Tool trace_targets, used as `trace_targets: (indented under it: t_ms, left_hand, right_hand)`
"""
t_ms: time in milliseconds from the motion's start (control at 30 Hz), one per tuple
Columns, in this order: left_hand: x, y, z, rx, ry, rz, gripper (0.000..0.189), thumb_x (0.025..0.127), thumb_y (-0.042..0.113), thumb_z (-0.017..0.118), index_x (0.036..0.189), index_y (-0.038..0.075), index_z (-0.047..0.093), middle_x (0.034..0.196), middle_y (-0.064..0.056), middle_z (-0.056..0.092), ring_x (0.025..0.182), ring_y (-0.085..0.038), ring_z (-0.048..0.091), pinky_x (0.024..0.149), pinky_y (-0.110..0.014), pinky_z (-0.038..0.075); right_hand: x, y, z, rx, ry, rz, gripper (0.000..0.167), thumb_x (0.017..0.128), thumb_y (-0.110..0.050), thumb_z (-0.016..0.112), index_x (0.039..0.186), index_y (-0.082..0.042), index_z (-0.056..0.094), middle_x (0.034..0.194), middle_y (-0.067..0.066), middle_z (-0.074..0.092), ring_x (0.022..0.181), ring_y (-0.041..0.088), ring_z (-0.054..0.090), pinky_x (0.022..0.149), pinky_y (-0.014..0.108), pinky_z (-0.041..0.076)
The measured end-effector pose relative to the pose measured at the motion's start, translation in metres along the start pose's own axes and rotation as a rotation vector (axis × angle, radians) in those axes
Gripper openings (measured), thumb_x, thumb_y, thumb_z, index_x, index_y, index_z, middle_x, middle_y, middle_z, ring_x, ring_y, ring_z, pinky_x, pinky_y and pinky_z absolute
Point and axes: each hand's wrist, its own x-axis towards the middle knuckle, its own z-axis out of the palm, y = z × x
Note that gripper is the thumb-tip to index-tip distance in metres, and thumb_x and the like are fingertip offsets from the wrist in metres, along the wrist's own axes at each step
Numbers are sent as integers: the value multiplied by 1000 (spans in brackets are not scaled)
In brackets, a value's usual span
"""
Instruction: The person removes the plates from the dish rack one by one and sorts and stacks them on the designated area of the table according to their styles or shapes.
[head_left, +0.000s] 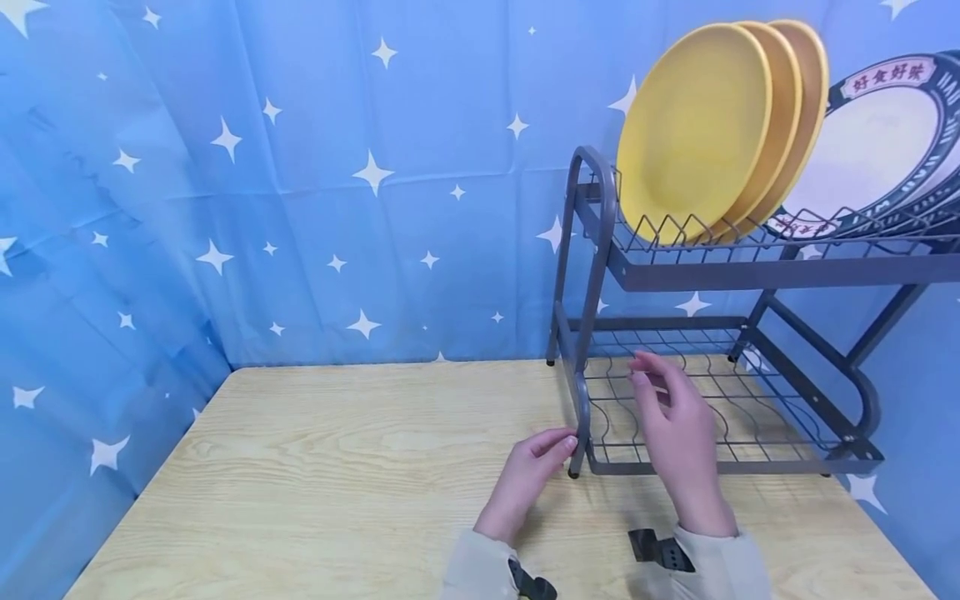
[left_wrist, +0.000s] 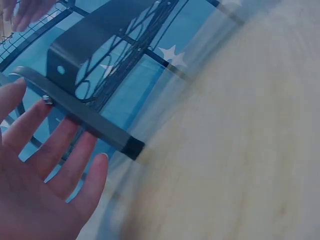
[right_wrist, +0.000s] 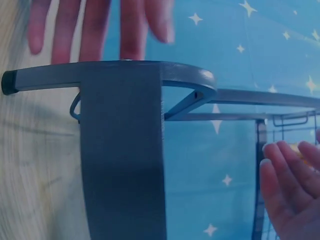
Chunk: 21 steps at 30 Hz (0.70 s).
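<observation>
A dark grey two-tier dish rack stands on the right of the table. My left hand is at its front left leg; in the left wrist view, long, spread fingers reach the leg just above its black foot. The thumb stays apart from the leg in the right wrist view. Over the wire lower shelf hovers my right hand, loosely bent and holding nothing. Its fingers appear inside the frame in the right wrist view.
Several plates stand upright on the upper tier: yellow ones at the left, and white ones with dark patterned rims at the right. A blue curtain with white stars hangs behind the wood-grain table.
</observation>
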Motion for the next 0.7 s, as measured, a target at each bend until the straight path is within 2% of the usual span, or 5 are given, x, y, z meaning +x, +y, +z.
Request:
trace_targets:
  t_ms: [67,333,567,700]
  left_hand:
    - [0,-3,1,-3,8,6,26,83,43,58,103,29,65,103,12,62,97,-7,56,84,-30,43]
    - [2,-15,2,49,30,-12,22,82,45,58,98,31,65,95,13,63,92,-5,57,83,-33,43]
    - [11,-23,5,106,8,31,23,81,43,60,97,27,65,92,12,63,88,-5,58,79,-29,44]
    - [16,-23,5,155,-12,29,22,80,45,61,95,29,66,90,14,63,86,-3,57,77,-28,44]
  right_hand:
    - [-1,-2,0,1,12,-13,35,93,-33,44,125,-20,50,111,-4,57,96,10,55,75,8,38]
    - [1,-10,-4,-13,42,-28,33,94,-30,44,124,-21,51,109,-5,59,93,7,54,75,9,39]
    - [0,-14,-6,-9,56,-51,32,93,-27,45,125,-22,50,107,-8,59,92,4,54,74,11,41]
    - [-2,-22,-12,10,84,-115,32,93,-19,48,124,-19,51,106,-6,60,91,-2,53,76,11,39]
